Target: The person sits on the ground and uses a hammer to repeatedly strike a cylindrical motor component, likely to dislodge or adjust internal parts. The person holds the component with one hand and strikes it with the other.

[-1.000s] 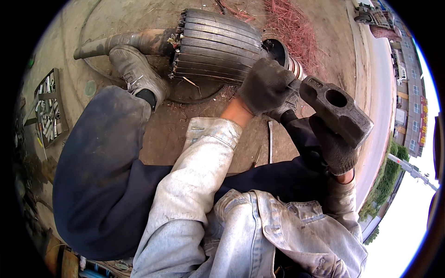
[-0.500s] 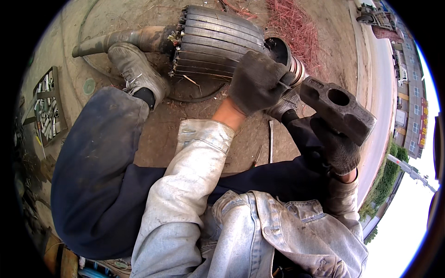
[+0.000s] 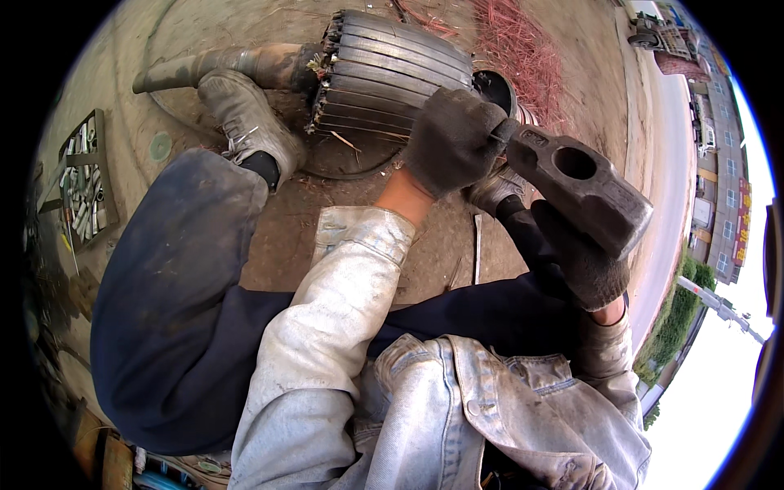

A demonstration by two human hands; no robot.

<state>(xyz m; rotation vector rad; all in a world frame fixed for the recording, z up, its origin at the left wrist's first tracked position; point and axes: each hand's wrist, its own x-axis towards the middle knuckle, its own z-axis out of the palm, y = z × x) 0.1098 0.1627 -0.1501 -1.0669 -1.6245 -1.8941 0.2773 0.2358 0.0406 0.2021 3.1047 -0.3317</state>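
My left hand (image 3: 449,140), in a dark work glove, is closed around a short metal rod (image 3: 501,137). Its stub shows past the fist; the rest is hidden. Just beyond that hand lies a motor rotor (image 3: 392,69) with long dark slotted bars and a shaft (image 3: 237,67) running left. My right hand (image 3: 592,265), gloved too, grips a heavy steel hammer head (image 3: 604,184) from below. An open handle hole shows in the head, and no handle is visible. The hammer's left face is against or very close to the rod's end.
My shoe (image 3: 245,118) rests by the shaft. Red wire scraps (image 3: 523,61) are heaped beyond the rotor. A crate of metal parts (image 3: 86,184) stands at left. Between my legs lies a thin metal strip (image 3: 478,249). A road (image 3: 665,163) runs along the right.
The hammer head has moved left with my right hand, closing the gap to the rod. My left hand stays nearly in place. The whole view has shifted slightly.
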